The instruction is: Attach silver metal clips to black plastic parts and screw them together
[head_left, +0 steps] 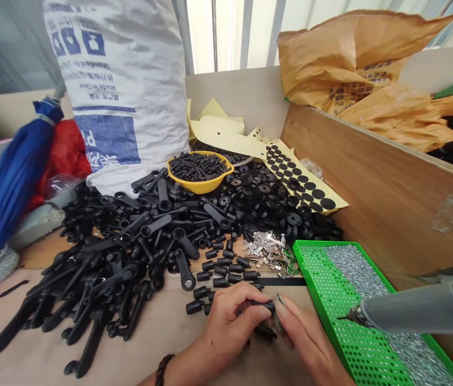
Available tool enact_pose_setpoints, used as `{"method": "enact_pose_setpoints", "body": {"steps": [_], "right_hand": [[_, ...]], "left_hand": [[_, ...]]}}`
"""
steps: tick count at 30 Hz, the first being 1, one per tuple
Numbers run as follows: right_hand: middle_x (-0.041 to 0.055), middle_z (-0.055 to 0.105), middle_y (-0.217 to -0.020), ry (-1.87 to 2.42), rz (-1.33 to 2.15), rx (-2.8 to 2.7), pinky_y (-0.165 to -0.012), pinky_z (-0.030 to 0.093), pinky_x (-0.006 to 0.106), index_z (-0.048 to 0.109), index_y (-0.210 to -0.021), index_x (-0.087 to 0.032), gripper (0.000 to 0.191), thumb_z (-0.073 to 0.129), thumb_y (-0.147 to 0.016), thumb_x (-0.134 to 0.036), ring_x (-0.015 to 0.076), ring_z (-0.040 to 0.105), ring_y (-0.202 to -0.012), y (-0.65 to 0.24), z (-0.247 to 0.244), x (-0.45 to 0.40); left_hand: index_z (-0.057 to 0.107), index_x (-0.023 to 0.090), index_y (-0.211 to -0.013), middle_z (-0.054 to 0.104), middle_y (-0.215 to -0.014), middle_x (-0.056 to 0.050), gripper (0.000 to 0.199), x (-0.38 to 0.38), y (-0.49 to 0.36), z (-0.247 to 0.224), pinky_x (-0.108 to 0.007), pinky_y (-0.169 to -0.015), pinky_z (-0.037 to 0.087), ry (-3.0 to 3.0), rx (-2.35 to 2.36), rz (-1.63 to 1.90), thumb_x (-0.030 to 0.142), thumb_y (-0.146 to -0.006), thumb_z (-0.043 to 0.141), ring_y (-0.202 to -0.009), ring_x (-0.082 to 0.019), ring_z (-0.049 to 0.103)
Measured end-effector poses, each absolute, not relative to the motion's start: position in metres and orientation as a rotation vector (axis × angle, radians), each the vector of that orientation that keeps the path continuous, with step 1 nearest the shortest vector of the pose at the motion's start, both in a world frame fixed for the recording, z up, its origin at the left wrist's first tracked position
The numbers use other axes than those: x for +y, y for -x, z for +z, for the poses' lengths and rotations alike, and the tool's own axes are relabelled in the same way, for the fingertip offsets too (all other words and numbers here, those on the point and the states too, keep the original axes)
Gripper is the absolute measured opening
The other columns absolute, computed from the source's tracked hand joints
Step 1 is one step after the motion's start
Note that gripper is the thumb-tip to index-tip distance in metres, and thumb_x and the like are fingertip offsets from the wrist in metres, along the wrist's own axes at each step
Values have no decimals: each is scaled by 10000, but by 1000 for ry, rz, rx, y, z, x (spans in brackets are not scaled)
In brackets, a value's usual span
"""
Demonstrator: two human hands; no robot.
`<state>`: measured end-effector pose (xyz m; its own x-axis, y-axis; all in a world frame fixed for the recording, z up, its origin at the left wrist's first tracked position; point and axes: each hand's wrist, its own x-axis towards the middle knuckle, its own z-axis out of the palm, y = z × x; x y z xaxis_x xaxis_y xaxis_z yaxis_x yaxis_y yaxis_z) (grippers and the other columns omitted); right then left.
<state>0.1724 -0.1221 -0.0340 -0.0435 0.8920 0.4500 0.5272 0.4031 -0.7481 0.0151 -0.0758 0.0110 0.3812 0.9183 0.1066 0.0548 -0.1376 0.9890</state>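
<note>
My left hand (232, 316) is closed around a short black plastic cylinder (265, 305), its end pointing right. Close beside that end, my right hand (306, 329) pinches a small silvery metal piece (280, 300); its exact shape is mostly covered by the fingers. Below both hands lie more dark parts, partly hidden. Several similar black cylinders (223, 271) are scattered just beyond my left hand. A small heap of flat metal clips (269, 251) lies past my fingertips.
Black crank-like handles (101, 284) pile up on the left, round black caps (258, 187) behind. A yellow bowl (202, 186) holds dark screw-like pieces. At right, a grey power screwdriver (419, 305) overhangs a green tray (310, 279) of small screws. A wooden board (371, 182) borders the right side.
</note>
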Motion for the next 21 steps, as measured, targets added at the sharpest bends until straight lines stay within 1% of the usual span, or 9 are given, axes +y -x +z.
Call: {"method": "enact_pose_setpoints", "body": {"steps": [2,5,8,11,15,21], "right_hand": [[9,577,-658,1225,457,-1729,-459,433,245,532,-826,-252,282,330,-981,-374,159,545,-537,-171,-30,-123],[-8,537,-644,1184,480,-1805,-485,423,229,470,-798,-241,255,297,-985,-234,133,524,-532,-170,-19,-120],[-17,488,-631,1143,308,-1929,-482,391,226,432,-776,-226,220,322,-950,-148,121,490,-532,-173,-10,-115],[-14,462,-636,1096,143,-2011,-495,380,231,416,-760,-221,207,346,-920,-109,125,470,-555,-176,-4,-111],[-4,457,-668,1051,114,-2025,-523,387,248,417,-783,-212,194,352,-906,-76,136,466,-592,-178,-4,-113],[32,463,-755,1023,38,-2074,-581,393,298,425,-821,-191,155,394,-875,-49,161,449,-670,-180,-5,-117]], "left_hand": [[700,159,-769,604,-593,-10,174,-75,-16,11,-219,-514,389,-1362,952,897,329,-750,667,-524,-119,519],[674,140,-764,534,-499,26,275,-75,-18,11,-202,-470,356,-1136,959,801,397,-675,714,-465,-98,479],[655,128,-758,519,-462,39,354,-76,-19,10,-189,-443,342,-997,944,745,441,-621,749,-429,-84,467],[648,123,-769,564,-490,24,373,-78,-20,7,-181,-427,342,-895,903,736,448,-623,756,-409,-72,467],[638,121,-781,634,-574,-13,368,-82,-20,7,-165,-401,321,-788,851,723,445,-648,750,-405,-60,476],[596,128,-759,622,-529,-4,449,-84,-20,13,-157,-349,268,-698,839,661,517,-607,761,-348,-49,446]]}}
